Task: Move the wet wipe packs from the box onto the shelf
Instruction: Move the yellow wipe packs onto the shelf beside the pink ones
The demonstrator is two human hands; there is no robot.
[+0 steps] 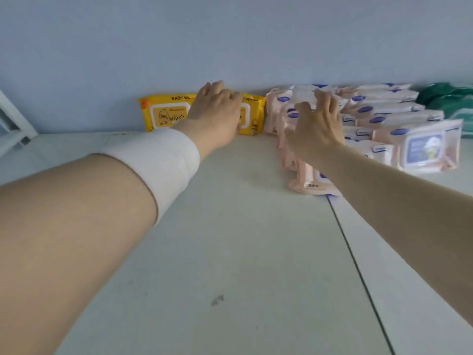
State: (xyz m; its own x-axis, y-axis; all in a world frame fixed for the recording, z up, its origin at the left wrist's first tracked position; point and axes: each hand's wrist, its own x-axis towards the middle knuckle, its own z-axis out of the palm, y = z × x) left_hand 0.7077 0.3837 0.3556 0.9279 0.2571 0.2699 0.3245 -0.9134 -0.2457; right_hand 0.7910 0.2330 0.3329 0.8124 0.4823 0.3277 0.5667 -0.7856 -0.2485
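Two yellow baby wipe packs stand upright against the back wall of the white shelf (230, 239): one on the left (163, 115), one on the right (252, 116). My left hand (217, 111), with a white band on the wrist, rests with straight fingers over the top of these yellow packs where they meet. Right of them are rows of pink wipe packs (399, 119). My right hand (317, 124) hovers with spread fingers over the nearest row of pink packs (289, 139); whether it touches them is unclear. The box is out of view.
Green packs (450, 98) lie at the far right against the wall. A pink pack with a blue label (422, 147) faces me at the right. A white frame (12, 124) stands at the left edge. A seam (358, 272) runs across the shelf.
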